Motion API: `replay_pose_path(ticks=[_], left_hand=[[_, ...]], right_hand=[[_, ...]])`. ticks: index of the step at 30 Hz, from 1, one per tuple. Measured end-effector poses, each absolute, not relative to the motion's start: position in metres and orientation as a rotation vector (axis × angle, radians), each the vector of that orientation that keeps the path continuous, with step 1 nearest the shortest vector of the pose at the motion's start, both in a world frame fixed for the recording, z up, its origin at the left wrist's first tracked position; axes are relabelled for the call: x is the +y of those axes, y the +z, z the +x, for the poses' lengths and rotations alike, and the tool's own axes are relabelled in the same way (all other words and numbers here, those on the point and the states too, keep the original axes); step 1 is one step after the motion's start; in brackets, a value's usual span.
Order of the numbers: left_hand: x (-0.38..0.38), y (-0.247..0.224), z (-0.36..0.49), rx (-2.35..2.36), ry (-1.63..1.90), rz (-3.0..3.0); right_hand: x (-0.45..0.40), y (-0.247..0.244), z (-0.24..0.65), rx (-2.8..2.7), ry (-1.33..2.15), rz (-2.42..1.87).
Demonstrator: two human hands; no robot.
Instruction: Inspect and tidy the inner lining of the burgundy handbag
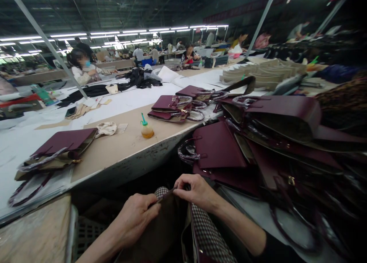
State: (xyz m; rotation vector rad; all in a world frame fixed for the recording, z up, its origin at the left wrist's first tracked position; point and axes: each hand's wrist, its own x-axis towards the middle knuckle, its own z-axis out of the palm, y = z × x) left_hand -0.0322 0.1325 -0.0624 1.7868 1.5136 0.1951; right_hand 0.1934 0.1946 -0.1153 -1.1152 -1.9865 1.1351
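At the bottom middle, an open bag (164,224) with a dark brownish lining rests low in front of me, partly in shadow. My left hand (136,217) pinches the bag's upper edge. On the same edge, a little to the right, my right hand (196,190) has thumb and forefinger pressed together. Black-and-white checked cloth (208,232) shows below my right wrist and beside the bag. Just beyond my right hand lies a maroon handbag (219,144) with a plastic-wrapped handle.
A large pile of maroon bags (283,114) fills the right. On the table (120,148) stand a glue bottle (147,129), stacked maroon bags (169,106) and another bag (64,140) at left. A plastic basket (88,232) sits below. Several people work farther back.
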Motion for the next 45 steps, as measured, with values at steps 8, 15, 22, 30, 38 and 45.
replay_pose_path(ticks=[8, 15, 22, 30, 38, 45], left_hand=[[0.149, -0.067, -0.027, 1.511, 0.222, 1.909], [0.173, -0.084, -0.006, 1.385, 0.259, 2.086], [0.169, -0.085, -0.01, 1.442, 0.319, 1.855], [0.172, -0.072, 0.004, 1.383, 0.116, 2.006], [0.165, -0.069, 0.025, 1.356, 0.076, 2.016], [0.155, -0.022, -0.004, 1.181, 0.038, 1.893]], right_hand=[[0.189, -0.119, 0.191, -1.945, 1.065, -1.236], [0.186, -0.118, 0.193, -1.853, 1.063, -1.32], [0.188, -0.122, 0.19, -1.74, 1.253, -1.23], [0.175, -0.099, 0.209, -1.817, 1.265, -1.295], [0.033, -0.095, 0.215, -2.195, 0.778, -1.299], [0.009, -0.057, 0.27, -1.567, 1.516, -1.195]])
